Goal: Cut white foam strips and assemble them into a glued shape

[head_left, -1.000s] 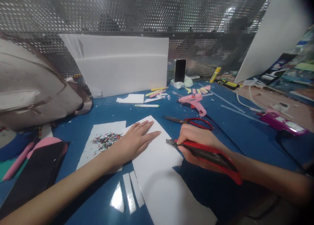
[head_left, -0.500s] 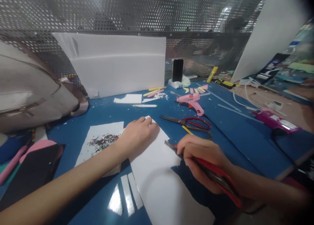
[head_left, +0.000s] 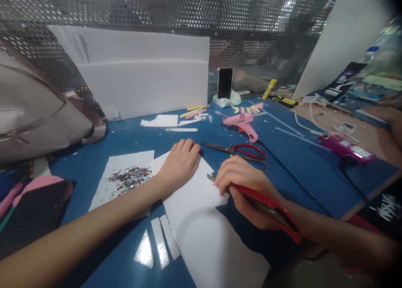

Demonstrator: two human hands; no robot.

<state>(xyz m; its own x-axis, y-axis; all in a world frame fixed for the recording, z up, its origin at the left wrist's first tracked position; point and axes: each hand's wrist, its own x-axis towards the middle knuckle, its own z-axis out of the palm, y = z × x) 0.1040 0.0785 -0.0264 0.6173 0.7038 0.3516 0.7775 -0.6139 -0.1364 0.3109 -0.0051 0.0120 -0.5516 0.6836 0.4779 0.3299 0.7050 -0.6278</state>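
My left hand point(head_left: 181, 161) lies on the upper part of a white sheet of board point(head_left: 201, 225), its fingers stretched out and pressing down. In my right hand point(head_left: 243, 177) is a red utility knife point(head_left: 266, 210), my fingers wrapped round it. Its blade tip lies over the sheet, close to the notched right edge. I cannot tell whether the blade is cutting in. Left of the sheet, a piece of white paper point(head_left: 119, 160) carries a heap of multicoloured glitter flakes point(head_left: 130, 179). Several pale cut strips point(head_left: 160, 242) lie beside the sheet's lower left edge.
Red-handled scissors point(head_left: 248, 150) lie just beyond my right hand. Behind them is a pink glue gun point(head_left: 243, 122) with its cord trailing right. A phone point(head_left: 225, 83) stands at the back. A dark tablet-like object point(head_left: 37, 217) and a pale bag point(head_left: 40, 99) are at left.
My left fingers have straightened and spread from a more curled pose. The knife and my right hand have shifted slightly up and left. My view has tilted a little downward.
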